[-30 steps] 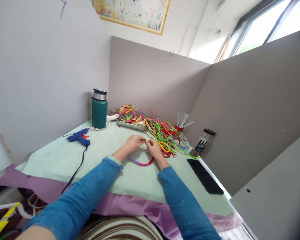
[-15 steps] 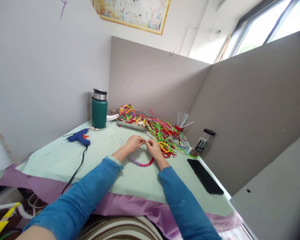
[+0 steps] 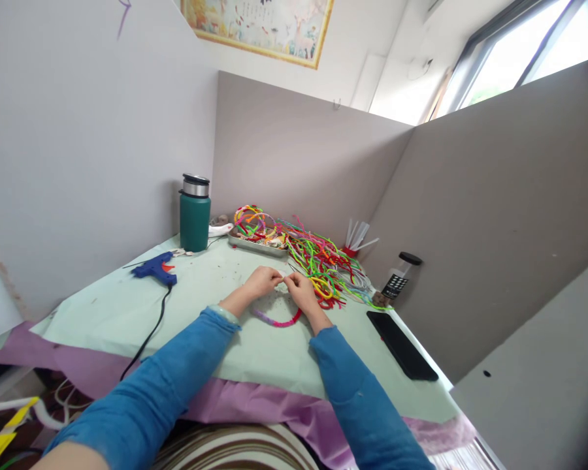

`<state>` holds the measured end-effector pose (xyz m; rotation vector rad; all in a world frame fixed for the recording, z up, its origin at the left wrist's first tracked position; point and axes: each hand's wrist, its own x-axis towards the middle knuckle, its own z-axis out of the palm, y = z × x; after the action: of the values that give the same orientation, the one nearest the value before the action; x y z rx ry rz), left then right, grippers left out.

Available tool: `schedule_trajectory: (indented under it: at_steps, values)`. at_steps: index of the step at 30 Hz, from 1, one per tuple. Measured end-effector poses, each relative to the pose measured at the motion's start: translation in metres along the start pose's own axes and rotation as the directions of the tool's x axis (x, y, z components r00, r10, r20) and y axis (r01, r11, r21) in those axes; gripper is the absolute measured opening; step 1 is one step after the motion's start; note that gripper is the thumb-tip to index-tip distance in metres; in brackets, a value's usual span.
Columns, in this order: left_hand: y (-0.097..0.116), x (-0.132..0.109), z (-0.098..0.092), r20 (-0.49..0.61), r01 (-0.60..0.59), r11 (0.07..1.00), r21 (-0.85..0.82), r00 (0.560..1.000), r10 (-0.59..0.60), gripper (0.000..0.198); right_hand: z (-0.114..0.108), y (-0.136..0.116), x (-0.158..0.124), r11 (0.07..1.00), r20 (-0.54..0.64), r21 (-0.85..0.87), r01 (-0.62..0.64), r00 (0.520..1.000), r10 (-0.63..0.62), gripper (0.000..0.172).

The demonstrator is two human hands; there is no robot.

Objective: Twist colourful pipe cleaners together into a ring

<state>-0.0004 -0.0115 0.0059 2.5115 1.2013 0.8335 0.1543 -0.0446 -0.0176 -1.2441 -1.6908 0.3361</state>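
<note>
tiny piece (image 3: 282, 275), too blurred to name, pinched between left hand (image 3: 264, 281) and right hand (image 3: 301, 291); pink-purple band (image 3: 280, 324) seen at six o'clock from them, blue glue gun (image 3: 154, 268) at nine o'clock.

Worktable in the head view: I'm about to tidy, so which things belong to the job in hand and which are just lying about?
Likely in the job:
pink-and-purple fuzzy band, by the right hand
tangled coloured stems
blue glue gun, probably, though unheld

Likely just lying about:
green flask
flat black slab
black-lidded jar
</note>
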Motion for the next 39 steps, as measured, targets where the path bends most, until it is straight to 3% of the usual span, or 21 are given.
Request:
schedule_trajectory:
  at_steps: [6,12,20,26,39]
  values:
    - [0.002,-0.001,-0.001,0.042,0.057,0.994,-0.095,0.998,-0.053,0.028,0.000,-0.001,0.000,1.000,0.006,0.020,-0.004,1.000,0.004,0.021]
    - [0.012,-0.007,-0.008,0.205,0.235,0.927,-0.293,0.962,-0.179,0.025,-0.001,-0.003,-0.001,0.999,0.019,0.046,0.002,1.000,-0.003,0.022]
    - [0.017,-0.011,-0.013,0.266,0.283,0.787,-0.548,0.951,-0.157,0.022,-0.003,-0.006,-0.001,0.997,0.020,0.071,0.002,1.000,-0.004,0.025]
    - [0.019,-0.012,-0.014,0.294,0.330,0.786,-0.522,0.935,-0.196,0.028,-0.002,-0.005,-0.001,0.998,0.015,0.066,-0.004,1.000,0.003,0.024]
    - [0.018,-0.012,-0.012,0.323,0.346,0.848,-0.402,0.920,-0.222,0.022,0.001,0.000,0.001,0.998,0.068,0.048,-0.050,0.997,0.047,0.024]
